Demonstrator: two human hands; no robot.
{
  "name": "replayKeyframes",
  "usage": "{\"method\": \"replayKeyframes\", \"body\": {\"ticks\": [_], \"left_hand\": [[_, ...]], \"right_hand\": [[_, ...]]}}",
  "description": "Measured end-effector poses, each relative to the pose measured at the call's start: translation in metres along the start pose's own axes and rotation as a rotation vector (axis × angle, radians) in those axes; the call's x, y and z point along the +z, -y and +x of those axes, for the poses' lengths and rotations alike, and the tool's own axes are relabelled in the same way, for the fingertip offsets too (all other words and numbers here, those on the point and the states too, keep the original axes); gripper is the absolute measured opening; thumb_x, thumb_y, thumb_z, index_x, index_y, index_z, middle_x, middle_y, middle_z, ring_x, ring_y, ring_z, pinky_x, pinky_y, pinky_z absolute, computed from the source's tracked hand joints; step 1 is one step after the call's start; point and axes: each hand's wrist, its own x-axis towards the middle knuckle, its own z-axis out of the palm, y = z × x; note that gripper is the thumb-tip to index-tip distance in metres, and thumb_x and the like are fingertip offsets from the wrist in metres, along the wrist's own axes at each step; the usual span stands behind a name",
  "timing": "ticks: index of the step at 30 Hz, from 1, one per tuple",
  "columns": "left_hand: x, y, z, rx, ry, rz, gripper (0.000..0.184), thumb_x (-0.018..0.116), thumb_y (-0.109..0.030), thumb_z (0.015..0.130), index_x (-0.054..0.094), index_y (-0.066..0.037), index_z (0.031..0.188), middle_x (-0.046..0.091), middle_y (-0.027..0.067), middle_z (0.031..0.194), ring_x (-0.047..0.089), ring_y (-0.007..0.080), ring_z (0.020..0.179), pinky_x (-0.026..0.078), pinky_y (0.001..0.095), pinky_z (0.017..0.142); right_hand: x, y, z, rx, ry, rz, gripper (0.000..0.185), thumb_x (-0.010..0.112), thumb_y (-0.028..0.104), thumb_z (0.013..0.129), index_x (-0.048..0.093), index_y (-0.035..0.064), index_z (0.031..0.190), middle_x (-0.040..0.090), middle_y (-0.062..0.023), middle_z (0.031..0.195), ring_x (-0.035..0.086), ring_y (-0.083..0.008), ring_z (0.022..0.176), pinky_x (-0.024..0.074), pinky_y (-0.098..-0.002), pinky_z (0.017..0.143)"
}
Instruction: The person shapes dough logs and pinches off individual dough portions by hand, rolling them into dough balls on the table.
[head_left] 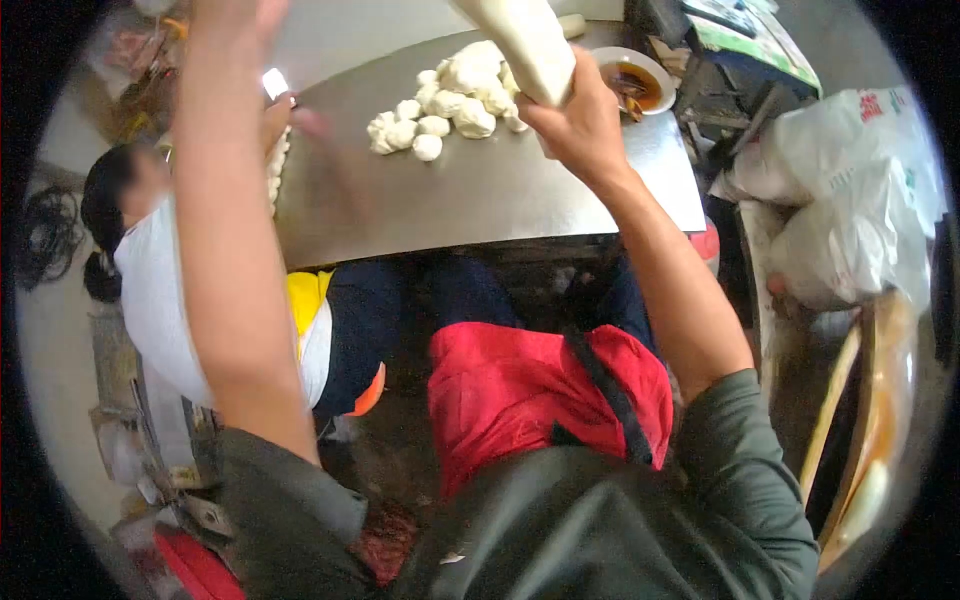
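Note:
A long, thick piece of pale dough [525, 45] is gripped near its lower end by my right hand [588, 120], raised above the steel table. Its upper end runs out of the top of the view. My left hand [238, 10] is lifted high at the top left, smeared by motion and mostly cut off, with its fingers hidden. On the table, below and left of the held dough, lies a heap of dough lumps [474, 116], with smaller round pieces at its near side. Right of my right hand stands a bowl of brown liquid [655, 68].
The steel table [480, 200] spans the middle. A co-worker [160, 280] sits at the left, one hand [276, 122] by a row of small dough pieces [277, 175]. White plastic bags [840, 200] and wooden poles [862, 420] are at the right, under a small stand [760, 45].

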Motion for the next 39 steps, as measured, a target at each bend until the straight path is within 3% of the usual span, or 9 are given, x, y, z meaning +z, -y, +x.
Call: {"method": "replayKeyframes", "body": {"ticks": [5, 6, 9, 13, 19, 27, 33, 35, 39], "left_hand": [[-0.009, 0.138, -0.195, -0.187, -0.439, 0.097, 0.044, 0.072, -0.01, 0.092, 0.054, -0.004, 0.131, 0.059, 0.0125, 0.133, 0.061, 0.025, 0.117, 0.053, 0.0357, 0.096], [-0.017, 0.173, -0.233, -0.113, -0.357, 0.866, 0.045, 0.071, -0.007, 0.09, 0.055, -0.002, 0.131, 0.058, 0.0141, 0.133, 0.058, 0.0282, 0.121, 0.046, 0.0436, 0.108], [-0.031, 0.26, -0.327, -0.345, -0.034, 0.953, 0.058, 0.065, -0.01, 0.087, 0.052, -0.002, 0.142, 0.048, 0.026, 0.149, 0.041, 0.0423, 0.142, 0.033, 0.0461, 0.119], [0.011, 0.229, -0.291, -0.076, -0.14, 1.078, 0.044, 0.062, -0.013, 0.091, 0.061, 0.0, 0.133, 0.053, 0.0249, 0.145, 0.045, 0.0422, 0.138, 0.031, 0.0495, 0.118], [0.091, 0.27, -0.27, -0.138, 0.152, 1.052, 0.023, 0.048, -0.016, 0.097, 0.064, -0.004, 0.106, 0.067, 0.0146, 0.113, 0.057, 0.0344, 0.118, 0.03, 0.0574, 0.114], [0.08, 0.249, -0.319, -0.071, 0.184, 1.24, 0.047, 0.061, -0.031, 0.095, 0.06, -0.01, 0.137, 0.059, 0.0154, 0.132, 0.054, 0.034, 0.124, 0.038, 0.0513, 0.106], [0.024, 0.316, -0.21, -0.409, -0.002, 1.316, 0.039, 0.06, -0.044, 0.094, 0.071, -0.008, 0.086, 0.066, 0.0153, 0.096, 0.061, 0.0344, 0.099, 0.045, 0.0515, 0.09], [0.017, 0.314, -0.196, -0.608, 0.079, 1.158, 0.041, 0.058, -0.044, 0.095, 0.07, -0.006, 0.086, 0.067, 0.0153, 0.097, 0.061, 0.0343, 0.1, 0.044, 0.0522, 0.092], [0.022, 0.291, -0.263, -0.082, 0.116, 1.432, 0.04, 0.065, -0.041, 0.091, 0.068, -0.002, 0.102, 0.064, 0.0208, 0.117, 0.056, 0.0396, 0.116, 0.038, 0.0575, 0.104]], "right_hand": [[-0.069, -0.071, -0.045, -0.151, 0.297, -0.394, 0.063, 0.079, 0.012, 0.071, 0.056, 0.0042, 0.129, 0.065, -0.0206, 0.119, 0.062, -0.0389, 0.115, 0.0508, -0.0429, 0.097], [-0.071, -0.098, -0.052, -0.201, 0.449, -0.547, 0.068, 0.084, 0.018, 0.07, 0.056, 0.0058, 0.13, 0.063, -0.0212, 0.125, 0.059, -0.0365, 0.122, 0.0489, -0.0447, 0.101], [-0.065, -0.145, -0.092, -0.027, 0.687, -0.758, 0.086, 0.085, 0.052, 0.073, 0.055, 0.0071, 0.14, 0.055, -0.0213, 0.139, 0.048, -0.0376, 0.136, 0.0375, -0.0572, 0.111], [-0.027, -0.105, -0.08, -0.052, 0.636, -0.829, 0.085, 0.06, 0.068, 0.089, 0.056, -0.0027, 0.136, 0.057, -0.0235, 0.138, 0.051, -0.0385, 0.132, 0.0326, -0.0515, 0.116], [0.069, -0.089, -0.096, -0.12, 0.573, -0.637, 0.04, 0.059, 0.025, 0.09, 0.06, 0.0029, 0.123, 0.065, -0.0184, 0.123, 0.06, -0.0356, 0.119, 0.0414, -0.052, 0.105], [0.061, -0.082, -0.151, -0.303, 0.336, -0.797, 0.056, 0.061, 0.026, 0.092, 0.05, 0.0003, 0.141, 0.051, -0.0285, 0.139, 0.048, -0.0506, 0.129, 0.0365, -0.0621, 0.11], [0.084, -0.137, -0.028, -0.015, 0.285, -0.679, 0.042, 0.065, 0.037, 0.093, 0.068, 0.0044, 0.068, 0.061, -0.0176, 0.074, 0.06, -0.0367, 0.072, 0.0506, -0.0461, 0.072], [0.093, -0.151, -0.027, -0.015, 0.3, -0.676, 0.041, 0.065, 0.037, 0.093, 0.068, 0.0046, 0.068, 0.062, -0.0172, 0.074, 0.06, -0.0363, 0.07, 0.0507, -0.0461, 0.071], [0.052, -0.123, -0.083, -0.164, 0.39, -0.676, 0.049, 0.072, 0.043, 0.085, 0.066, -0.0013, 0.105, 0.061, -0.0224, 0.104, 0.056, -0.0406, 0.101, 0.0432, -0.0571, 0.097]]}}
